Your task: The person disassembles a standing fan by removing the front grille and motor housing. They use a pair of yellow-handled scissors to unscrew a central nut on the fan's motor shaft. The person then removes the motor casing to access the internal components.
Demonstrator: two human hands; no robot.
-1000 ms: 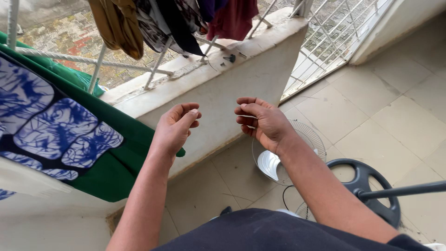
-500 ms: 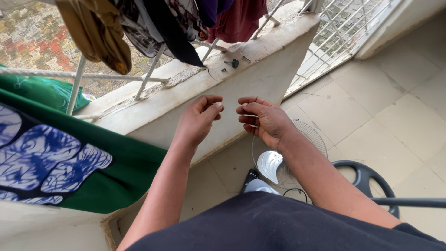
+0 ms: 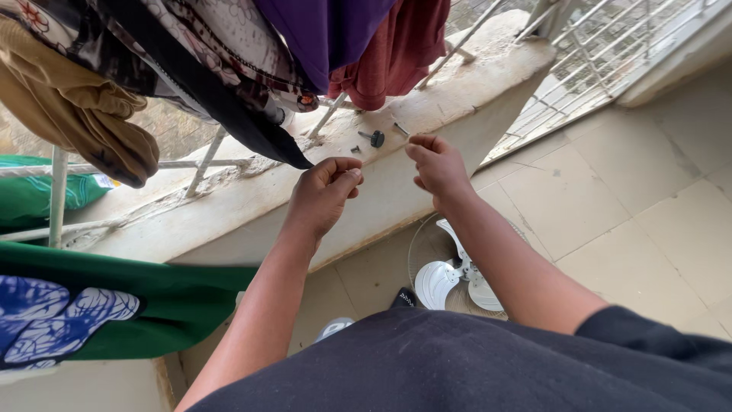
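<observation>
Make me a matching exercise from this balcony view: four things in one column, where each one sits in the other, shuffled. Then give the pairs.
Things
1. small screws
2. white fan blades
3. green and blue cloth
4. maroon garment

Places
A. hanging from the railing, above the ledge
B. on the floor tiles, below the right hand
C. on top of the concrete ledge, just beyond the left hand
D. draped at the far left, below the ledge

Pairs: 1-C, 2-B, 3-D, 4-A
</observation>
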